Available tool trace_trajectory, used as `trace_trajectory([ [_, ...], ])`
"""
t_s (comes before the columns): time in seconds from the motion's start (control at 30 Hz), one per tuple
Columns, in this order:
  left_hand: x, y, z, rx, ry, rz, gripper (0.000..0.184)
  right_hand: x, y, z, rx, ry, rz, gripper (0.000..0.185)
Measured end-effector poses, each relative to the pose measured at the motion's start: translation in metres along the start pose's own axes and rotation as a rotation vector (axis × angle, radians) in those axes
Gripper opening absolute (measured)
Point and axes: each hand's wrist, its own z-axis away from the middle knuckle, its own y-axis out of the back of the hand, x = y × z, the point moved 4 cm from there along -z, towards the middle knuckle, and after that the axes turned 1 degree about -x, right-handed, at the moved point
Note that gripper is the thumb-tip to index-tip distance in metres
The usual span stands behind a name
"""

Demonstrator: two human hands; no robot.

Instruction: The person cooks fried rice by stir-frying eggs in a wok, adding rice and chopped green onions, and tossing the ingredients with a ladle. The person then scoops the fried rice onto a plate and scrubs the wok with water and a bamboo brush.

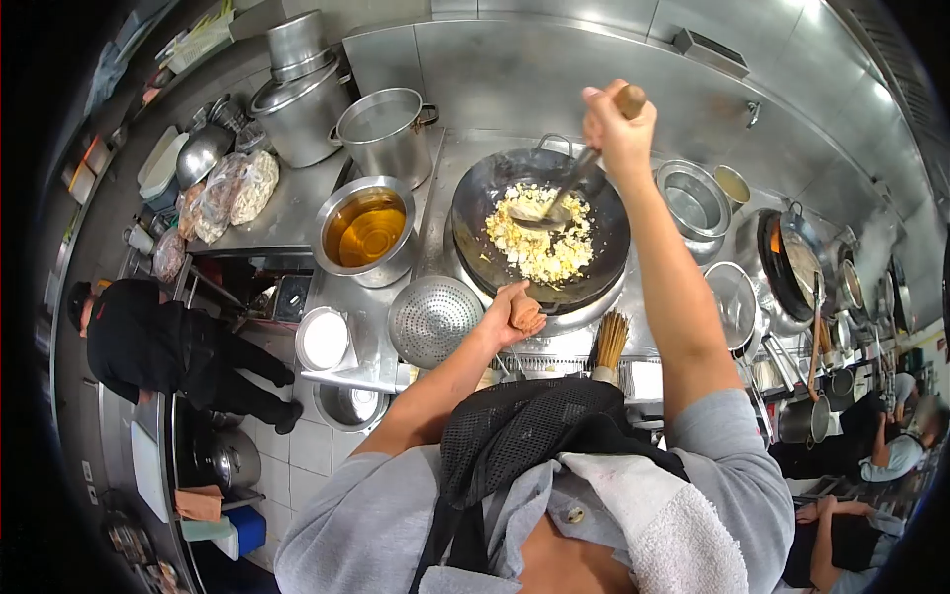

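A black wok (473,213) sits on the burner in front of me, with chopped yellow and white pieces of food (544,259) spread over its bottom. My right hand (621,134) is closed around the wooden end of a ladle (576,178), above the wok's far right side. The ladle slants down to the left, and its bowl rests among the food. At the wok's near rim, my left hand (507,315) is wrapped round a folded orange-brown cloth (527,314). Whether a wok handle lies under that cloth is hidden.
Left of the wok stand a pot of amber liquid (366,233) and a perforated strainer (433,322). A bamboo brush (611,342) lies near the front edge. Metal bowls (695,198) are on the right. A person in black (148,342) bends at the left; other people are at far right.
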Motion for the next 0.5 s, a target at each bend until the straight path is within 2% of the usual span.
trace_trajectory([
  [0.07,-0.003,0.006,-0.015,-0.013,-0.122,-0.071,0.020,0.016,-0.020,0.021,-0.091,-0.007,0.078,0.031],
  [0.1,-0.003,0.015,-0.025,-0.023,-0.141,-0.078,0.019,0.067,-0.015,0.033,-0.148,-0.118,0.081,0.029],
  [0.2,-0.004,0.027,-0.041,-0.095,-0.161,-0.080,0.017,0.079,0.020,0.008,-0.038,-0.042,0.340,0.026],
  [0.23,-0.004,0.028,-0.046,-0.113,-0.068,-0.074,0.014,0.077,0.030,-0.001,0.006,-0.069,0.369,0.026],
  [0.27,-0.007,0.026,-0.038,-0.112,-0.052,-0.085,0.014,0.054,0.031,-0.006,-0.011,-0.124,0.309,0.029],
  [0.33,-0.002,0.013,-0.017,-0.013,-0.205,-0.131,0.010,-0.003,0.012,0.005,-0.053,-0.186,0.212,0.030],
  [0.37,-0.002,0.016,-0.018,-0.132,-0.205,-0.122,0.004,-0.003,0.009,0.022,-0.043,-0.189,0.223,0.030],
  [0.43,0.000,0.023,-0.036,-0.150,-0.165,-0.128,0.003,0.012,0.014,0.054,0.105,-0.210,0.137,0.029],
  [0.5,-0.004,0.034,-0.053,-0.151,-0.106,-0.150,0.005,0.035,0.041,0.086,0.078,-0.028,0.058,0.027],
])
